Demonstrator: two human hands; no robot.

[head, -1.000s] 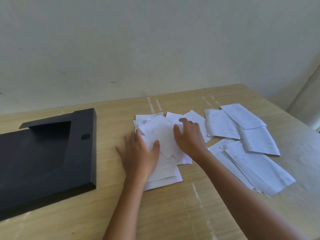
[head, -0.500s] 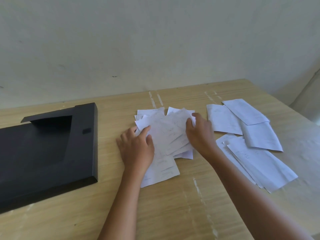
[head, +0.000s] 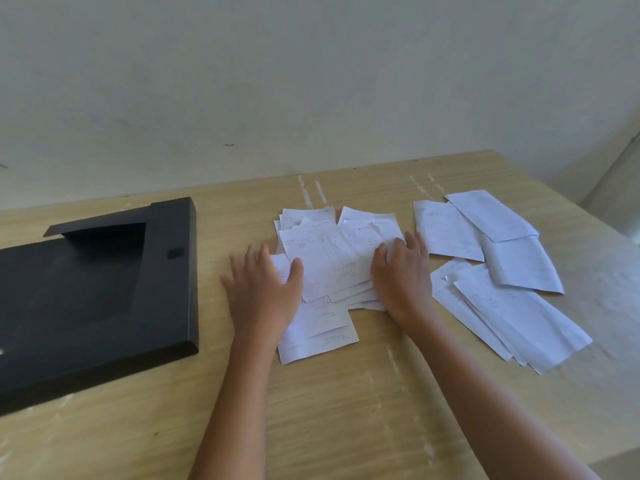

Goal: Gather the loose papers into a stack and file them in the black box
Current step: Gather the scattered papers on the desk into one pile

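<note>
A light wooden table (head: 346, 410) is set against a pale wall (head: 311, 64). The flat black box (head: 86, 299) lies at nine o'clock. The left hand (head: 266, 296) is spread flat, and the right hand (head: 401, 282) curled, on overlapping white paper sheets (head: 325, 258); further loose sheets (head: 502, 271) lie at three o'clock.

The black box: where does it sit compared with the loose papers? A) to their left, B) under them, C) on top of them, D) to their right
A: the black box lies flat on the table at the left, apart from the paper pile that the left hand and right hand are pressing on.
</note>
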